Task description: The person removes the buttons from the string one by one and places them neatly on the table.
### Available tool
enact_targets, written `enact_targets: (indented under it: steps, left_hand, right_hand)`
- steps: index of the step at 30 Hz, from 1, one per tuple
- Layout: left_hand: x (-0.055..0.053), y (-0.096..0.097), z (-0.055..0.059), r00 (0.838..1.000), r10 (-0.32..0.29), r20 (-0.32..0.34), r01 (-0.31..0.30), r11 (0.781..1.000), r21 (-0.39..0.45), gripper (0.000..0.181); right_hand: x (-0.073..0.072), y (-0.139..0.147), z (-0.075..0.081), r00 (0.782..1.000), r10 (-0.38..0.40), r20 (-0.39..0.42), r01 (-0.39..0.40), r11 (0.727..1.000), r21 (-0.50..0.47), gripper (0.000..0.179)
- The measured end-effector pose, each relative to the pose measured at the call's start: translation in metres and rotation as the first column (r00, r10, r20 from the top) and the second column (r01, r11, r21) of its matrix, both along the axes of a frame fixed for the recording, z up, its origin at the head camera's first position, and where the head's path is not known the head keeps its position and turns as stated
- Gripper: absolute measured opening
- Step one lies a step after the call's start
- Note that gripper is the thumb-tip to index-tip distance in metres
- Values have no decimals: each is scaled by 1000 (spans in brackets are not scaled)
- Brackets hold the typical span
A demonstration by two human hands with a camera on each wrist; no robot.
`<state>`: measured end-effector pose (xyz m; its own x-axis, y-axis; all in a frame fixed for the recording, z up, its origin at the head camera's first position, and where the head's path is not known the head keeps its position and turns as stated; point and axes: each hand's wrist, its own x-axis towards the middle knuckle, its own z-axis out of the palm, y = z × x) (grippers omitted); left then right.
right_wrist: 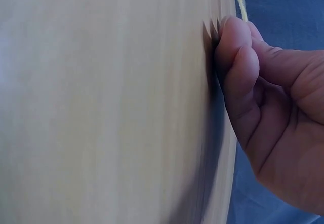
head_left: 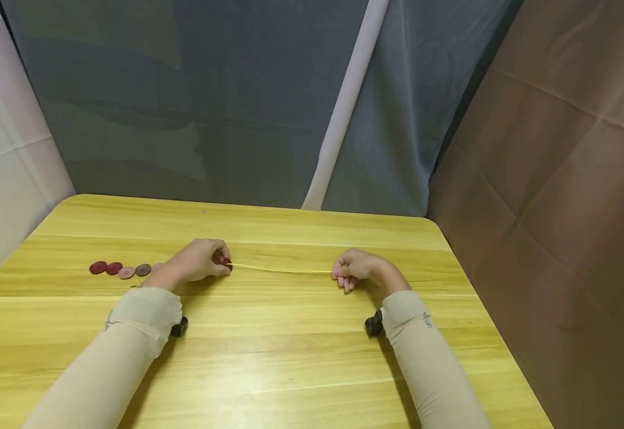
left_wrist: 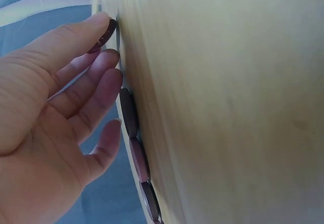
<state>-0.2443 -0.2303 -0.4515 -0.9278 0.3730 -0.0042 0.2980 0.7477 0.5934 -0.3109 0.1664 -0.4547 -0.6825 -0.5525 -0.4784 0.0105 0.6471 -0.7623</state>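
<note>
Between the thumb and fingertips of my left hand (head_left: 196, 260) is a dark red button (left_wrist: 105, 37), pinched near the tabletop. A thin yellow string (head_left: 279, 270) stretches from that button across to my right hand (head_left: 359, 265). The right thumb and forefinger pinch the string's other end, and the remaining fingers curl in beside them. In the right wrist view a short piece of the string (right_wrist: 240, 0) rises above the fingertips. Whether the string passes through the button's holes is hidden by the left fingers.
On the wooden table (head_left: 269, 369), a row of buttons lies left of the left hand: two dark red ones (head_left: 98, 267), a pink one (head_left: 126, 273), a brown one (head_left: 142, 270) and more partly behind the wrist. Grey cloth (head_left: 236, 107) hangs behind, brown cloth (head_left: 553, 208) at right.
</note>
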Motion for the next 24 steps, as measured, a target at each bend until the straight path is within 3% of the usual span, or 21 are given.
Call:
enact_targets:
  steps: [7,18,24]
  left_hand:
    - [0,-1,1,1000,16,-4,-16,999,-28,18]
    - [9,-1,8,992,97,-77,-111,972,-205,17]
    - [12,-3,11,993,107,-58,-118,966,-232,18]
  right_hand:
    - [0,8,1,1000,-15,-25,16,1000,25,19]
    - [-1,13,2,998,5,-67,-1,998,62,21]
    - [-1,18,3,991,34,-128,-23,996,90,21]
